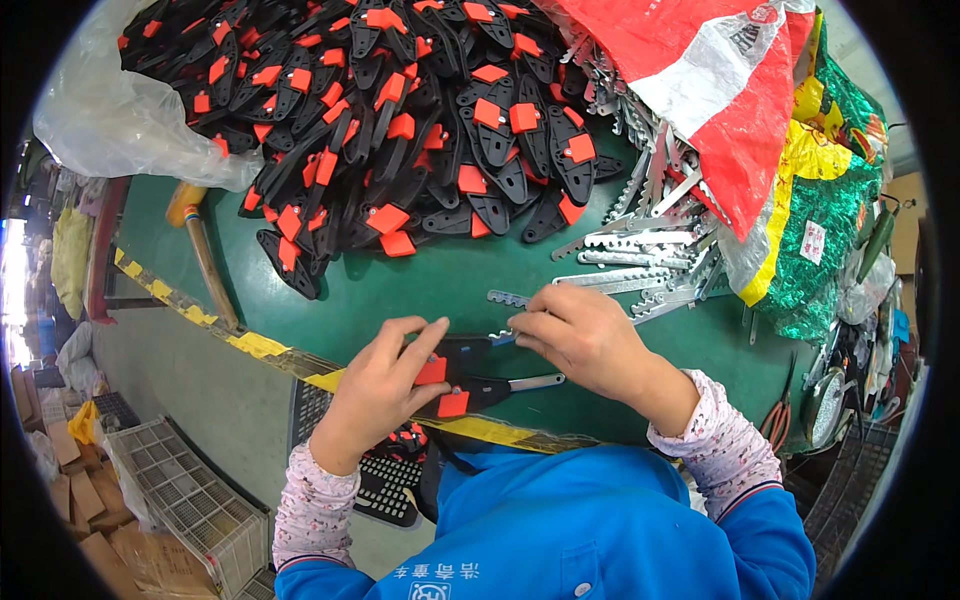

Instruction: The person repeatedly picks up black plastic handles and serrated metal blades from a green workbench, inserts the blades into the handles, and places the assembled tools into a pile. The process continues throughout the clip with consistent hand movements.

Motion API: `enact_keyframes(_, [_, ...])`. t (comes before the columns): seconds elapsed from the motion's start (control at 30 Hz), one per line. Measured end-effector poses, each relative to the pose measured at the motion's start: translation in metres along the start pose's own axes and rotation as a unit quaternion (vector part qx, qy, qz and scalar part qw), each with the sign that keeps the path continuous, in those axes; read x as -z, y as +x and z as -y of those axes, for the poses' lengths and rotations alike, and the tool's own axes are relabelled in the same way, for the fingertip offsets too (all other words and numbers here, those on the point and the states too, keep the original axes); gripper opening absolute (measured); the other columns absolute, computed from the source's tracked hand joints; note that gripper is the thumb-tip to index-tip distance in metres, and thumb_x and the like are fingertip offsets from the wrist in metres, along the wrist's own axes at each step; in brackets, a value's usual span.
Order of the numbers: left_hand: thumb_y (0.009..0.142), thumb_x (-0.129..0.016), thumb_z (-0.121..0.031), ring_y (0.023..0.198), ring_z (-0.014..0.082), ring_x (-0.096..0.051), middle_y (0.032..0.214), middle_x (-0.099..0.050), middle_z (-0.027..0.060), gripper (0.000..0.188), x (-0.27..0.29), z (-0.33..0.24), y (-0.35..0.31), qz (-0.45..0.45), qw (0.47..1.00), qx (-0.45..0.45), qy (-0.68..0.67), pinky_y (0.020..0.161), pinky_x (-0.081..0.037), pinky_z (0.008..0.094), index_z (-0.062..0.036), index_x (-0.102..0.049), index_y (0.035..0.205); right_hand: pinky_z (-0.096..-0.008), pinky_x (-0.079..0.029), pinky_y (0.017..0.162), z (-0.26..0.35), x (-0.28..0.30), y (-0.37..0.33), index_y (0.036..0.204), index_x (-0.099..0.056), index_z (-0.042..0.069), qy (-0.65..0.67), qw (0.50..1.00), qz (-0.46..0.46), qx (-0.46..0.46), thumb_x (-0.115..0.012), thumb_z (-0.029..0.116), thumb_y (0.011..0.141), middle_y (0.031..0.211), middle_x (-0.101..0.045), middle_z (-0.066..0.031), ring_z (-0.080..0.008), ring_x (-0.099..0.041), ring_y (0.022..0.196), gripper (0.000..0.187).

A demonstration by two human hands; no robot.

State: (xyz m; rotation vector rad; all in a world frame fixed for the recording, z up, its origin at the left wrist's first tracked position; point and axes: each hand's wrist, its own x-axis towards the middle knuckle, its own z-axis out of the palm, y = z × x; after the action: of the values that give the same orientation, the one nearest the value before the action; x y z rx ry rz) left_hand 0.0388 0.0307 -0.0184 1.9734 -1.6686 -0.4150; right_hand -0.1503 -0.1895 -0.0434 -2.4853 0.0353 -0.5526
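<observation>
My left hand [375,390] is closed around a black plastic piece with a red tab [432,371], near the table's front edge. Just below it lies a second black piece with a red tab [453,404], and a metal strip [537,382] sticks out of its right end. My right hand [585,340] pinches a notched metal strip [508,298], whose end shows left of the fingertips. Another strip end [502,337] shows under those fingers, beside the upper black piece; whether it enters that piece I cannot tell.
A large heap of black pieces with red tabs [400,130] covers the back of the green table [370,300]. Notched metal strips [640,250] spill from a red and white sack [720,100]. A hammer [205,250] lies left; pliers [778,415] lie right. Crates [190,500] stand below left.
</observation>
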Motion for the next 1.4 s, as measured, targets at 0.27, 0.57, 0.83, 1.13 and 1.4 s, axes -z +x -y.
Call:
enact_keyframes(0.27, [0.076, -0.089, -0.011, 0.108, 0.036, -0.071, 0.123, -0.071, 0.0195, 0.068, -0.004, -0.011, 0.009, 0.006, 0.999, -0.053, 0.003, 0.091, -0.059, 0.0429, 0.0006, -0.064, 0.138, -0.043, -0.056, 0.066, 0.017, 0.001, -0.006, 0.105, -0.065, 0.006, -0.003, 0.999, 0.045, -0.018, -0.081, 0.015, 0.082, 0.087, -0.058, -0.0096, -0.0301, -0.067, 0.081, 0.029])
enact_keyframes(0.57, [0.072, -0.093, -0.034, 0.093, 0.0323, -0.069, 0.107, -0.066, 0.0119, 0.064, -0.024, -0.006, 0.009, -0.009, 0.997, -0.051, 0.052, 0.08, -0.059, 0.04, -0.0039, -0.069, 0.124, -0.0437, -0.058, 0.078, 0.028, -0.013, -0.011, 0.109, -0.067, 0.003, 0.155, 0.98, 0.057, -0.109, -0.08, 0.012, 0.088, 0.099, -0.064, -0.0149, -0.0352, -0.068, 0.092, 0.026])
enact_keyframes(0.83, [0.082, -0.087, -0.028, 0.104, 0.0343, -0.063, 0.109, -0.067, 0.013, 0.049, -0.005, 0.01, 0.005, 0.017, 0.998, -0.034, -0.045, 0.092, -0.052, 0.0444, -0.0042, -0.07, 0.121, -0.0392, -0.056, 0.073, -0.018, -0.005, -0.02, 0.093, -0.066, 0.006, -0.167, 0.983, 0.044, -0.056, -0.079, 0.014, 0.084, 0.094, -0.059, -0.0093, -0.0282, -0.063, 0.086, 0.018])
enact_keyframes(1.13, [0.088, -0.082, -0.023, 0.094, 0.0327, -0.063, 0.109, -0.071, 0.0161, 0.047, 0.0, 0.048, 0.087, -0.18, 0.917, 0.072, 0.349, 0.08, -0.054, 0.0418, 0.0006, -0.067, 0.125, -0.0399, -0.055, 0.066, -0.015, -0.001, -0.012, 0.105, -0.064, 0.004, -0.013, 0.99, -0.018, -0.138, -0.072, 0.006, 0.094, 0.087, -0.068, -0.0123, -0.0315, -0.068, 0.079, 0.013])
enact_keyframes(1.4, [0.099, -0.07, 0.0, 0.103, 0.0177, -0.069, 0.121, -0.066, 0.0146, 0.073, -0.02, -0.015, 0.057, -0.19, 0.808, 0.28, -0.482, 0.085, -0.06, 0.0327, -0.0051, -0.029, 0.158, -0.0296, -0.052, 0.069, 0.004, -0.009, -0.017, 0.119, -0.063, -0.001, 0.349, 0.857, -0.063, -0.374, -0.079, 0.017, 0.099, 0.09, -0.071, -0.0069, -0.0086, -0.064, 0.082, 0.032])
